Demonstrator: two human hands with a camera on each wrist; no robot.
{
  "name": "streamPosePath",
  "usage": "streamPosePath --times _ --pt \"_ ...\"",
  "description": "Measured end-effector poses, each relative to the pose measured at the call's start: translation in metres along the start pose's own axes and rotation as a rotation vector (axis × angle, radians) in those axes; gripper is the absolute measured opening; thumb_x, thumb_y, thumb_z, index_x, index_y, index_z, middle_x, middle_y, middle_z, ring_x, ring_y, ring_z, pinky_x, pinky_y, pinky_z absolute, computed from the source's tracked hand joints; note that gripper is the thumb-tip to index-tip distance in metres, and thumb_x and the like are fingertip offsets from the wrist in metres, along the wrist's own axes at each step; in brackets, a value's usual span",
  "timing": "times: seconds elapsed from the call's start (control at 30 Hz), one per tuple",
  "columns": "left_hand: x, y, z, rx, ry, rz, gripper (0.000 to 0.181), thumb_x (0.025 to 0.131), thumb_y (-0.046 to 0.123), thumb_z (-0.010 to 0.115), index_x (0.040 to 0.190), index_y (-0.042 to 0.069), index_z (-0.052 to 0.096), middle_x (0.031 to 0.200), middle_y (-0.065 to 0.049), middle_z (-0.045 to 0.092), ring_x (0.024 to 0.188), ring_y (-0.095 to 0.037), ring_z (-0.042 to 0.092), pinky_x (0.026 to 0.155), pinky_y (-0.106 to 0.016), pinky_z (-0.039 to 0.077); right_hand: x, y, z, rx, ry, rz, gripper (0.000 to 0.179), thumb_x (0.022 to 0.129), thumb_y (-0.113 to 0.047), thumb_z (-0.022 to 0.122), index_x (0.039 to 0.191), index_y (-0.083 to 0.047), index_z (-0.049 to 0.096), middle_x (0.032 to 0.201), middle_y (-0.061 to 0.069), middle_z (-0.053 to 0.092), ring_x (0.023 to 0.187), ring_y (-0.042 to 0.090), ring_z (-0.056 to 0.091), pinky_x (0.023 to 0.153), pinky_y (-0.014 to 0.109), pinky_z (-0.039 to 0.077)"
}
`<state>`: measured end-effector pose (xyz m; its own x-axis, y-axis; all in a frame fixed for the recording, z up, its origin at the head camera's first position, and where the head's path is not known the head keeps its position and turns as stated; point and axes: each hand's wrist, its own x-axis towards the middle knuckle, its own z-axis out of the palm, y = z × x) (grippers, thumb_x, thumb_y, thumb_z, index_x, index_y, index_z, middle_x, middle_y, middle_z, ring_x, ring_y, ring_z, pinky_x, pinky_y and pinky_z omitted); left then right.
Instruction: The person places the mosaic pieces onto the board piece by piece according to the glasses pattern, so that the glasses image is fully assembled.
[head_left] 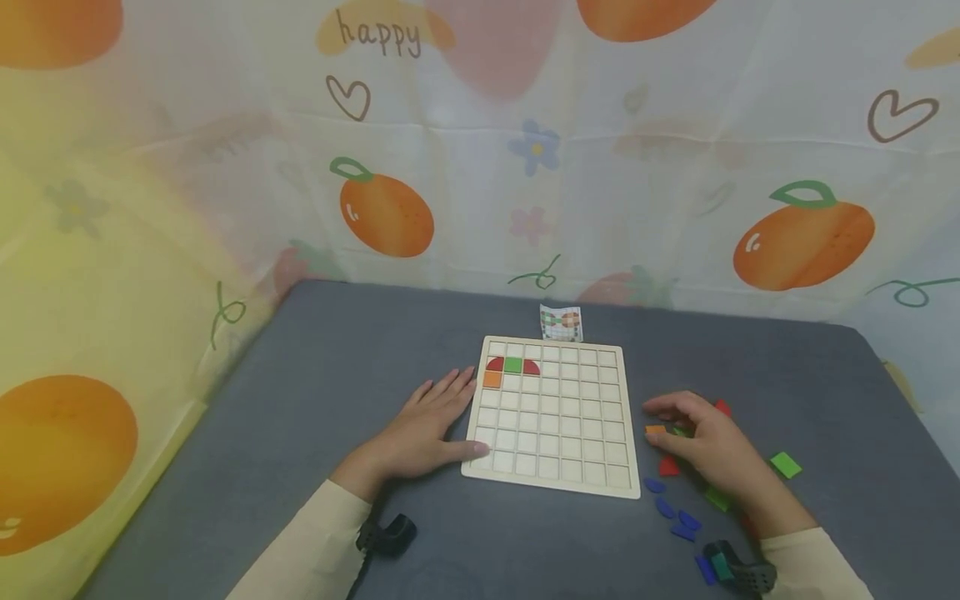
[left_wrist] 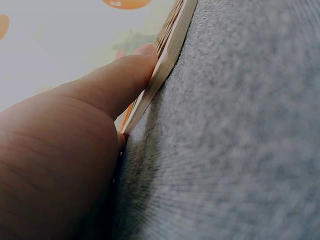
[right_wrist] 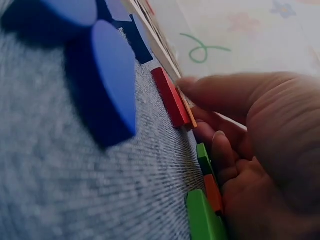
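Observation:
A light wooden grid board [head_left: 558, 417] lies on the table. In its upper left cells sit a green square [head_left: 513, 365] between a red curved piece [head_left: 495, 364] and another red curved piece [head_left: 531, 367], with an orange square [head_left: 492, 380] below the left one. My left hand [head_left: 420, 429] lies spread at the board's left side, fingertips at the edge and thumb [left_wrist: 132, 75] over the rim. To the right of the board, my right hand [head_left: 708, 437] pinches a loose orange square [head_left: 655, 430] between thumb and fingers, low by a red piece [right_wrist: 172, 100].
Several blue curved pieces [head_left: 664, 507] lie near the board's lower right corner. A green square [head_left: 786, 464] rests right of my right hand, with more green and red pieces partly under it. A small printed pattern card [head_left: 561, 322] stands behind the board.

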<state>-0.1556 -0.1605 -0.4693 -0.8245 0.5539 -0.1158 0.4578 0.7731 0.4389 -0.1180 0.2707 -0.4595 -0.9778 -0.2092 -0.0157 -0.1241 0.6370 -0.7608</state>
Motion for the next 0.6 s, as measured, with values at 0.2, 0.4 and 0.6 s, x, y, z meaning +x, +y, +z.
streamPosePath --times 0.2,0.4,0.6 --pt "-0.0014 0.0022 0.0003 0.005 -0.007 -0.011 0.107 0.100 0.076 0.059 0.174 0.010 0.020 0.181 -0.001 0.007 0.166 -0.022 0.000 0.130 -0.054 0.002 0.0009 -0.0006 0.0017 -0.083 0.019 -0.068 0.032 0.099 -0.017 0.085 0.128 -0.007 0.077 0.129 0.010 0.066 0.116 0.036 0.066 0.096 0.059 0.053" --pt "-0.0018 0.0026 0.0007 0.006 -0.003 -0.013 0.106 0.101 0.074 0.060 0.174 0.009 0.018 0.182 -0.002 0.008 0.166 -0.023 0.001 0.129 -0.055 0.003 0.0024 0.0001 0.0041 -0.125 0.054 -0.092 0.021 0.095 -0.013 0.088 0.115 -0.007 0.082 0.121 0.007 0.065 0.112 0.032 0.065 0.095 0.057 0.054" --pt "-0.0012 0.0031 -0.0004 0.016 -0.011 -0.013 0.106 0.101 0.075 0.059 0.174 0.010 0.018 0.181 -0.002 0.007 0.166 -0.023 -0.001 0.130 -0.055 0.001 0.0026 -0.0006 0.0050 -0.143 0.062 -0.074 0.014 0.095 -0.015 0.089 0.105 -0.013 0.079 0.115 0.004 0.065 0.104 0.027 0.063 0.089 0.053 0.053"
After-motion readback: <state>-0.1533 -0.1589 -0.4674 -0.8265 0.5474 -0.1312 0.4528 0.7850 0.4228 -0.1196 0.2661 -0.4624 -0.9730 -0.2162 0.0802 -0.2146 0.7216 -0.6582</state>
